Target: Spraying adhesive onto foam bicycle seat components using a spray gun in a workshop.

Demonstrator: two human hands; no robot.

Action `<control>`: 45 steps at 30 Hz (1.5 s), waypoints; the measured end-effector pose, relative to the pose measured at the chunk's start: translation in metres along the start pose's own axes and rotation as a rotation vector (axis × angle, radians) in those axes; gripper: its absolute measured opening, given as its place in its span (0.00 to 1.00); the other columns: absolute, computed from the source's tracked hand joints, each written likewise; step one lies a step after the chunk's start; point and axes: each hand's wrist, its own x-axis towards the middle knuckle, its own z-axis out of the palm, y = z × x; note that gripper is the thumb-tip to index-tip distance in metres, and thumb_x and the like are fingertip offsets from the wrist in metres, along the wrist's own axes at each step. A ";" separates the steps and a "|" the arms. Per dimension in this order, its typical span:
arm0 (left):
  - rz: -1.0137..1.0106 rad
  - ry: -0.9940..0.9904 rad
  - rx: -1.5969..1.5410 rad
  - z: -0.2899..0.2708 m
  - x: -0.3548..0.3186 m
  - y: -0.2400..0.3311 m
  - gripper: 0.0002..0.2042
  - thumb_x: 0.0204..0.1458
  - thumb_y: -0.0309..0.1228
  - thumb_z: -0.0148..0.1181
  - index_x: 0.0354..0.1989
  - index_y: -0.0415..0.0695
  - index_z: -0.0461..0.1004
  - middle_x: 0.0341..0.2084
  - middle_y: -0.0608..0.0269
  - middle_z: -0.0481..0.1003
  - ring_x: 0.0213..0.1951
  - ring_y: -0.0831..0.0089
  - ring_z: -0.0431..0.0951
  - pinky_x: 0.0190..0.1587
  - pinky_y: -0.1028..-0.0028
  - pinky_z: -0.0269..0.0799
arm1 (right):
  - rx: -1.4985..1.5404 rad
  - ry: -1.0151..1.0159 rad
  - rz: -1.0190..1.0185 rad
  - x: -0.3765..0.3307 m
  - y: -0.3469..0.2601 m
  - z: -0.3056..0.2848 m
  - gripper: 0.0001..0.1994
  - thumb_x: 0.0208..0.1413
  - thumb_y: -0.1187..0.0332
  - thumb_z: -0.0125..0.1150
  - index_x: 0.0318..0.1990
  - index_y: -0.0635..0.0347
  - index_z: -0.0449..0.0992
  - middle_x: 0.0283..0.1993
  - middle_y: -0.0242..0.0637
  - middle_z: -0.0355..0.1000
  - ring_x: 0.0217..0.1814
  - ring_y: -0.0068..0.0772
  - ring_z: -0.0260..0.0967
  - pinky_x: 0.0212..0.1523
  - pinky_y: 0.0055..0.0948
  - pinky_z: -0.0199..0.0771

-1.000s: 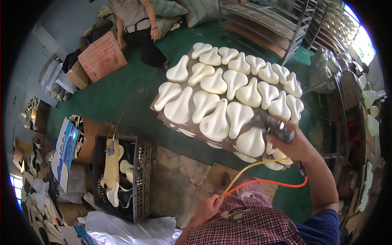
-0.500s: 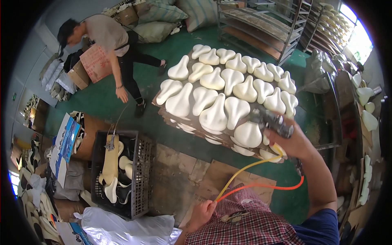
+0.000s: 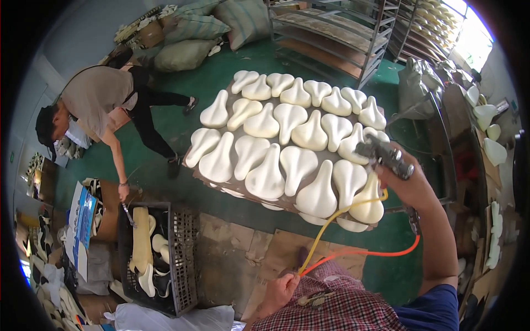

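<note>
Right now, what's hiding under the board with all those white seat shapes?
Below the near edge of the board, more pale seat shapes poke out. The board and upper seat shapes hide everything farther in, so I can't count them.

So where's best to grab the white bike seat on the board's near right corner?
Probably by its wide end, from the near side. The white seat lies with that end outward at the board's edge; its narrow nose points inward, where the right hand and yellow hose crowd the view.
</note>
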 end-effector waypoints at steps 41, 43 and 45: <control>-0.032 -0.012 -0.010 0.008 -0.115 -0.015 0.16 0.57 0.44 0.54 0.31 0.42 0.75 0.21 0.49 0.74 0.26 0.50 0.76 0.27 0.60 0.69 | -0.046 -0.193 0.028 -0.147 -0.020 0.052 0.25 0.53 0.70 0.63 0.59 0.64 0.66 0.37 0.32 0.75 0.37 0.21 0.70 0.40 0.22 0.71; -0.034 0.012 -0.013 0.015 -0.110 -0.010 0.17 0.58 0.45 0.53 0.31 0.42 0.74 0.21 0.49 0.75 0.27 0.48 0.76 0.28 0.57 0.70 | -0.093 -0.257 0.117 -0.150 -0.022 0.044 0.25 0.53 0.70 0.63 0.58 0.63 0.66 0.37 0.35 0.75 0.39 0.22 0.71 0.41 0.23 0.71; -0.063 -0.012 0.013 0.022 -0.100 0.002 0.17 0.56 0.47 0.54 0.32 0.42 0.75 0.21 0.50 0.75 0.27 0.49 0.76 0.28 0.57 0.70 | -0.175 -0.382 -0.029 -0.146 -0.014 0.035 0.25 0.53 0.69 0.64 0.58 0.63 0.66 0.36 0.35 0.75 0.37 0.22 0.71 0.40 0.24 0.72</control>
